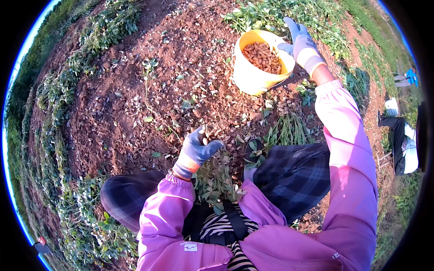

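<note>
A yellow bucket [251,80] stands on the soil ahead of me, filled partway with peanuts [262,57] in their shells. At its right rim my right hand [302,43], in a grey-blue glove, is open, the thumb over the rim and the fingers spread outward; nothing shows in it. Lower and to the left, my left hand [195,152], in a similar glove with an orange band, is curled, with small tan pods that look like peanuts between thumb and fingers. A pulled leafy plant [214,185] lies between my legs, just below that hand.
Reddish soil [117,108] strewn with dry leaves spreads ahead. Rows of uprooted plants [86,207] run along the left, with more greenery [312,18] behind the bucket. Cut stems [289,131] lie by my right knee. Other people [402,135] and a white bucket [391,107] are at far right.
</note>
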A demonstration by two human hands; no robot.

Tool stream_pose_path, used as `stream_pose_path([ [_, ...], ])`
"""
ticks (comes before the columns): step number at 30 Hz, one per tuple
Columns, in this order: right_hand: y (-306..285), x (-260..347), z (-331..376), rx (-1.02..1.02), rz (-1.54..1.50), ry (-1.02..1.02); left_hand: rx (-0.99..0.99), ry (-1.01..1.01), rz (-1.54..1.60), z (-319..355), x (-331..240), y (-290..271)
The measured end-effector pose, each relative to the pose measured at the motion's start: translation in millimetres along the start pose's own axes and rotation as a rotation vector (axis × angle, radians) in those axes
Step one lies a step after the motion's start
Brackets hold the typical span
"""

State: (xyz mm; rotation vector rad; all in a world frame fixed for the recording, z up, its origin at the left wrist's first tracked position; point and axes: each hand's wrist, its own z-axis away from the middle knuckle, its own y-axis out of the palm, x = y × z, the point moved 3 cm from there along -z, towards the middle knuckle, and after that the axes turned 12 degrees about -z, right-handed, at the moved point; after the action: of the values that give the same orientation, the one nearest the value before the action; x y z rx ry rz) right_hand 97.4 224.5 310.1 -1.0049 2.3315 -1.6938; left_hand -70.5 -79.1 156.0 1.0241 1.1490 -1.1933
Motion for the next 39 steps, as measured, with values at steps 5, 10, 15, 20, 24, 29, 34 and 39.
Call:
stream_pose_path([
  [5, 8.8, -1.5, 18.8, 0.112, -0.218, -0.219, -0.158, -0.077, -0.378, -0.4, -4.4, -6.0],
  [10, 16.8, -55.1, 65.7, 0.331, -0.381, -0.045, -0.328, 0.058, -0.624, -2.5, -6.9, -24.4],
  [15, 21.0, -136.4, 114.1, 0.478, -0.725, 0.734, -0.395, 0.005, -1.091, -3.8, 3.7, -68.4],
  [20, 69.9, -241.6, 204.2, 0.321, -0.244, 0.76, -0.342, -0.274, -1.497, 1.0, 20.0, -112.4],
  [24, 121.3, -239.0, 264.0, 0.423, -0.134, 1.034, -0.373, -0.68, -1.796, 37.4, 68.6, -187.0],
  [29, 168.7, -208.1, 299.8, 0.483, -0.213, 1.197, -0.293, -1.244, -1.708, 121.4, 93.2, -247.0],
  [34, 176.9, -239.5, 329.6, 0.331, -0.169, 1.144, -0.443, -1.383, -1.727, 100.0, 74.8, -208.1],
  [39, 160.8, -230.7, 309.5, 0.185, -0.394, 1.117, -0.571, -1.081, -1.654, 98.4, 80.6, -226.6],
])
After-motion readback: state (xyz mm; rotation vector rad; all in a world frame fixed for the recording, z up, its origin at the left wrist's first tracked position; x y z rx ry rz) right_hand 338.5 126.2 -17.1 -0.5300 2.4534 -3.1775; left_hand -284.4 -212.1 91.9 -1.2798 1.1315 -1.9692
